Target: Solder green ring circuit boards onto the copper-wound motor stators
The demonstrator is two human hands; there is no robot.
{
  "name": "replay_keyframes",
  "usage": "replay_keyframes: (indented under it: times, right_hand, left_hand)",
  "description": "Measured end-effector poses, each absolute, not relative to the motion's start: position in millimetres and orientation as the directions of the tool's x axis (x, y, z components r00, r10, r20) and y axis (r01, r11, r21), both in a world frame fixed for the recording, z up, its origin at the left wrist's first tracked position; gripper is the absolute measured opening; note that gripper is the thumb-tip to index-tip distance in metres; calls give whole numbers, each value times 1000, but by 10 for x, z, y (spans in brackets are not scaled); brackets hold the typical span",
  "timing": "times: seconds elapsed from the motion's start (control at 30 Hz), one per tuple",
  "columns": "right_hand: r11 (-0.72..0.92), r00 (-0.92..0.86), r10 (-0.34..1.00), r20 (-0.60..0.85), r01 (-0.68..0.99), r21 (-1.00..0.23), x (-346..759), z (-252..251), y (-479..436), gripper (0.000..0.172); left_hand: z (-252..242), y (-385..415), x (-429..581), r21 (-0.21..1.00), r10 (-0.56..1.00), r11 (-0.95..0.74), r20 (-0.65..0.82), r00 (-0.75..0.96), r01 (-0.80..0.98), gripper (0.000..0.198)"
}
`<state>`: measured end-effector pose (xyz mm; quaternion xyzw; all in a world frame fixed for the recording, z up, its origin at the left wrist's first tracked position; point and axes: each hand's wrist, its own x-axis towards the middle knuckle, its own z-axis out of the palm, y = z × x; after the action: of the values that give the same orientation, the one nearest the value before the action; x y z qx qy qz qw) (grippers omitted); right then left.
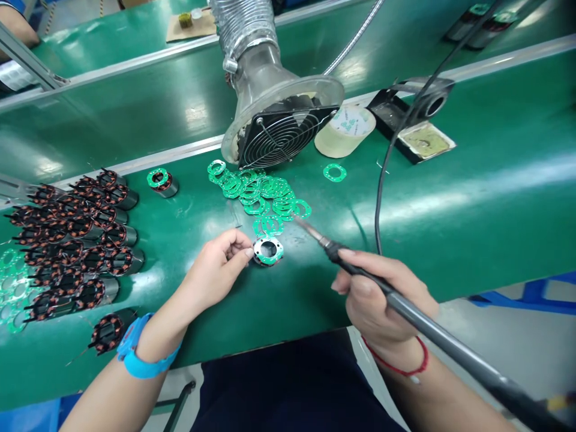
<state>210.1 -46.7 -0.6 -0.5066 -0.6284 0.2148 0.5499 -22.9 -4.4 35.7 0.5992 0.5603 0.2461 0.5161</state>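
My right hand (pixel 382 294) is wrapped round a soldering iron (pixel 335 251), whose tip points up and left, over the edge of a pile of green ring-shaped circuit boards (pixel 270 191). With thumb and fingers closed, my left hand (pixel 220 264) grips the left edge of a motor stator (pixel 269 251) that stands on the bench. A green ring board with a white shine lies on top of this stator. The pile of boards is just beyond it. How firmly the left fingers grip the stator is hard to make out.
Several wound stators (pixel 81 240) crowd the left side, beside more green boards (pixel 11 288). A fume extractor (pixel 279 135) hangs at the back, next to a tape roll (pixel 345 129). The iron stand (pixel 414 114) is at back right; a black cable (pixel 382 180) hangs before it.
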Motion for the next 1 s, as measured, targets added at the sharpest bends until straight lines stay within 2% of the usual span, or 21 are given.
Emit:
replay_keyframes:
  times: [0.13, 0.3, 0.67, 0.87, 1.0]
  right_hand:
    - [475, 96, 832, 546, 386, -791, 2070, 28, -468, 30]
    - [444, 76, 865, 496, 344, -827, 2013, 73, -420, 28]
    - [390, 85, 902, 423, 258, -884, 1985, 110, -410, 25]
    - [368, 177, 906, 385, 125, -922, 1942, 138, -389, 28]
    - [370, 78, 921, 381, 125, -921, 1924, 142, -379, 26]
  left_hand:
    - [383, -37, -200, 890, 933, 135, -263, 247, 436, 9]
    - [426, -37, -178, 860, 949, 67, -212, 235, 506, 8]
    - [441, -48, -172, 857, 953, 21, -172, 248, 514, 7]
    - [432, -43, -179, 855, 957, 30, -174, 231, 518, 7]
    - [426, -47, -196, 850, 956, 55, -196, 219, 524, 7]
